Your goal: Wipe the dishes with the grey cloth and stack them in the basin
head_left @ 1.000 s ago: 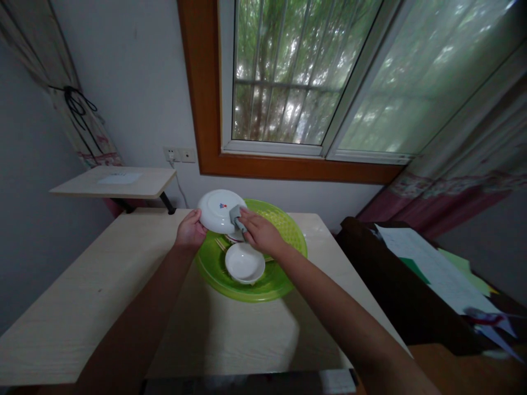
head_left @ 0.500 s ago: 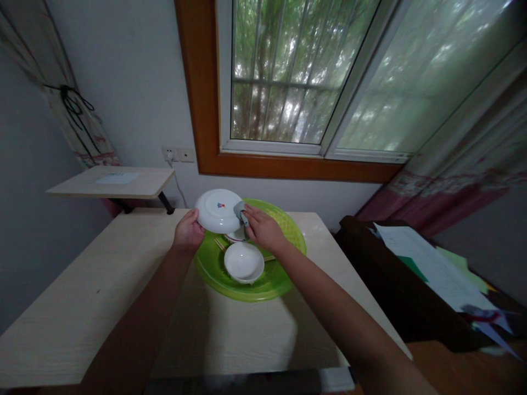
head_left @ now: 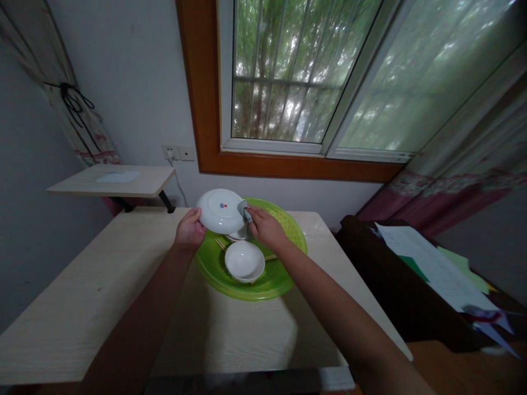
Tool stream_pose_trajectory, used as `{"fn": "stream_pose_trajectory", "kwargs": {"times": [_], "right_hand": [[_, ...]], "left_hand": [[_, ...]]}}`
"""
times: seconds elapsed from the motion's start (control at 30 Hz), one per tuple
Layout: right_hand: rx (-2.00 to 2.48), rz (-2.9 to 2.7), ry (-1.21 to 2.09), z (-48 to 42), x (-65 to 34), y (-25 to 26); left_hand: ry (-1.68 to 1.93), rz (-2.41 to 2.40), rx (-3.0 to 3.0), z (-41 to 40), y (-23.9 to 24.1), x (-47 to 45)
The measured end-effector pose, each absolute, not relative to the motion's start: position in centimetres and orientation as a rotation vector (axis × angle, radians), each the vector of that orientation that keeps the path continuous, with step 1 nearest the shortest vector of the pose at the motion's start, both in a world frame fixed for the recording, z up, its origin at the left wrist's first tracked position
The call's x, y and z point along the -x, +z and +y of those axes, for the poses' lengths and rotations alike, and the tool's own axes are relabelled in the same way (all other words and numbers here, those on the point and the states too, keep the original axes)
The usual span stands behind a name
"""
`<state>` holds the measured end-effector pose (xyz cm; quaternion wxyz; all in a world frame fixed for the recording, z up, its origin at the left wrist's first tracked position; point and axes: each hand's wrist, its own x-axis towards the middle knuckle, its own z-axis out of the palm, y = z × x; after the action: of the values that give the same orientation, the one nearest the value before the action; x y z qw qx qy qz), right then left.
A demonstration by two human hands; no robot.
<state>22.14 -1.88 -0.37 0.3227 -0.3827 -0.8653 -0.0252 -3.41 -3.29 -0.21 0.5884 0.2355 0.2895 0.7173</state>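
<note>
My left hand [head_left: 189, 229] grips the near-left edge of a white plate [head_left: 220, 210], held tilted with its underside and small maker's mark toward me. My right hand [head_left: 265, 227] is closed on a small grey cloth [head_left: 244, 212] pressed against the plate's right rim. Both hover over a round green tray [head_left: 284, 274] on the table. In the tray lie a white bowl [head_left: 244, 261], a second dish [head_left: 237, 236] partly hidden behind the plate, and wooden chopsticks [head_left: 221, 243].
The pale wooden table [head_left: 94, 296] runs left and toward me. A small side shelf [head_left: 111, 181] stands at the back left. A dark cabinet [head_left: 395, 291] with loose papers [head_left: 436, 269] stands at the right. A window and curtains are behind.
My right hand has slid the cloth up along the plate's right rim, from its lower edge toward the top. The plate has stayed nearly still in my left hand.
</note>
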Motion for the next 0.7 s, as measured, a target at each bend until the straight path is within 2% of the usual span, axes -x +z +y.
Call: {"fn": "stream_pose_trajectory", "kwargs": {"times": [0.23, 0.7], "right_hand": [[1.182, -2.171, 0.062, -1.5, -22.4, -0.7], [0.43, -2.568, -0.14, -5.1, -20.6, 1.9]], "left_hand": [[1.645, 0.61, -0.585, -3.1, -0.7, 3.9], [1.635, 0.587, -0.597, -3.0, -0.5, 3.9]]}}
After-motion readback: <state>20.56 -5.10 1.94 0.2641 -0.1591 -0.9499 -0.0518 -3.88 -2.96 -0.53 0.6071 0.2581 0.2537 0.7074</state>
